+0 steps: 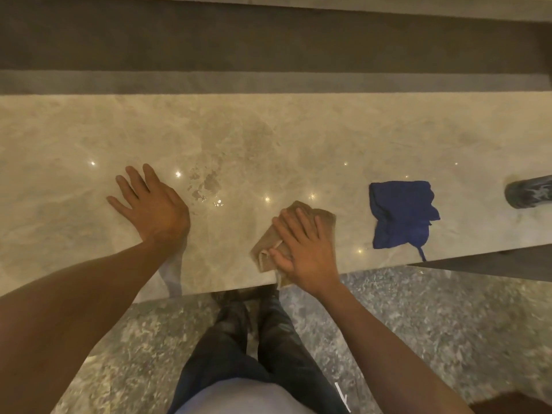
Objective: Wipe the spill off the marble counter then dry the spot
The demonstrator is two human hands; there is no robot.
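A patch of wet droplets, the spill (206, 185), lies on the beige marble counter (298, 130) near its middle. My left hand (152, 204) rests flat and open on the stone just left of the spill. My right hand (304, 252) presses a folded tan cloth (325, 218) onto the counter near the front edge, to the right of the spill; one corner of the cloth hangs over the edge. A crumpled blue cloth (401, 215) lies further right, untouched.
A dark cylindrical object (528, 191) lies on its side at the counter's right end. The counter's front edge runs just below my hands. My legs and shoes stand on a speckled grey floor (433, 324). A dark ledge runs behind the counter.
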